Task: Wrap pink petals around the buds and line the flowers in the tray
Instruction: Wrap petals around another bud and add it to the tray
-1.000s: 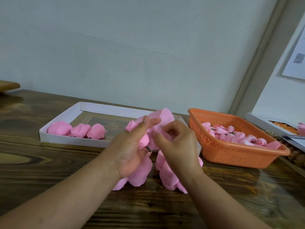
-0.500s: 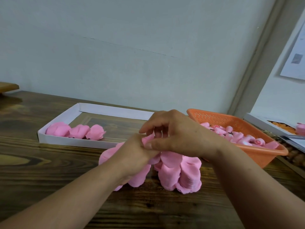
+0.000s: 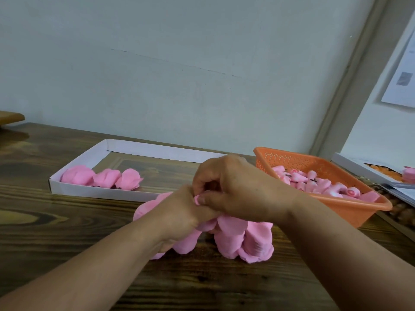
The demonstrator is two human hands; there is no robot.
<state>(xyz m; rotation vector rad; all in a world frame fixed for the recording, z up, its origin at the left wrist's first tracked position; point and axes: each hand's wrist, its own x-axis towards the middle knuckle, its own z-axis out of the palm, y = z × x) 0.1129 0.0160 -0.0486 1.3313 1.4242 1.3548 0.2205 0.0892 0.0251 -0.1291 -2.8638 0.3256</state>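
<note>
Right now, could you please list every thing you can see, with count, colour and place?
tray: one, white, far left of table.
finished flowers: three, pink, in a row at the tray's left end.
loose petals: a pile, pink, on the table under the hands.
basket: one, orange, right of the hands.
buds: many, pink, inside the basket.
table: one, dark wood.
left hand: one, gripping pink petals at centre.
right hand: one, pinching a petal against the left.
</note>
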